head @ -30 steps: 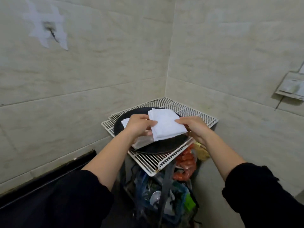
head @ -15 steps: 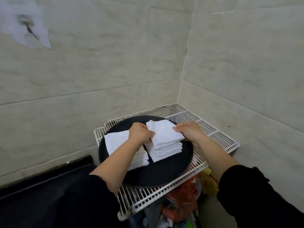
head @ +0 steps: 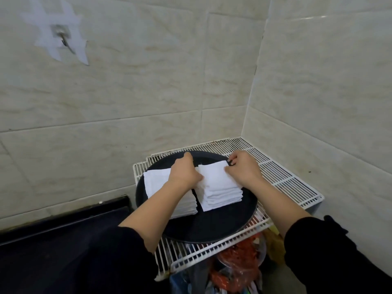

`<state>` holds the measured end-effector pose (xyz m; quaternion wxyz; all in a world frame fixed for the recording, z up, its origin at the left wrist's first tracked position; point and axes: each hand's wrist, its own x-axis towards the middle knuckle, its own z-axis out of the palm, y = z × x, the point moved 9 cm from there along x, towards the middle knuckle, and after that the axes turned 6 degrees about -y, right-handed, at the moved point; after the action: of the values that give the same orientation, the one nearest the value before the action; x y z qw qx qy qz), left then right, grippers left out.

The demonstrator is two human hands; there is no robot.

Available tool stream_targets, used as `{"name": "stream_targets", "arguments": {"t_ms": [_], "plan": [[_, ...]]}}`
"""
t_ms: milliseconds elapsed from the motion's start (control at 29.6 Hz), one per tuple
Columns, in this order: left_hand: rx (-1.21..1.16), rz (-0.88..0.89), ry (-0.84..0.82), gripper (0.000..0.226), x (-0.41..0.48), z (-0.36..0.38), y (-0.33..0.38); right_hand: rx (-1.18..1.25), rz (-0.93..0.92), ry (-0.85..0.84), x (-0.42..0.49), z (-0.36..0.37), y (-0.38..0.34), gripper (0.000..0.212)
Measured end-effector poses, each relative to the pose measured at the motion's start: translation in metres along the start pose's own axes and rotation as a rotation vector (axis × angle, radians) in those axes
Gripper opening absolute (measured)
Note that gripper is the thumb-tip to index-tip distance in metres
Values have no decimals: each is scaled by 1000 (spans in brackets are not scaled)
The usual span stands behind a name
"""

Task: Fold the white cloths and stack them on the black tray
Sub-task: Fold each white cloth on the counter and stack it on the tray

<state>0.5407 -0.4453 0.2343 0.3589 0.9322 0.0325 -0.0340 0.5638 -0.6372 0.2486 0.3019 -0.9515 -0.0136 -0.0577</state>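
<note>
As hands [head: 184, 173] grip, 2 stacks [head: 219, 188] stand.

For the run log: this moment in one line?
phase: top cloth on right stack | left hand: holds left edge | right hand: pinches right edge | left stack: alongside | base: black tray
</note>
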Motion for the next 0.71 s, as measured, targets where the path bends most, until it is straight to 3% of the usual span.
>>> {"name": "stream_targets", "arguments": {"t_ms": [135, 304, 709], "plan": [[-99, 71, 162, 30, -11, -38, -11, 49, -169, 22, -6, 5, -52, 14], [-10, 23, 363, 22, -43, -92, -63, 58, -324, -79, -29, 47, -125, 18], [118, -284, 486, 30, -184, -202, -242, -46, -542, -403, -140, 180, -290, 41]]}}
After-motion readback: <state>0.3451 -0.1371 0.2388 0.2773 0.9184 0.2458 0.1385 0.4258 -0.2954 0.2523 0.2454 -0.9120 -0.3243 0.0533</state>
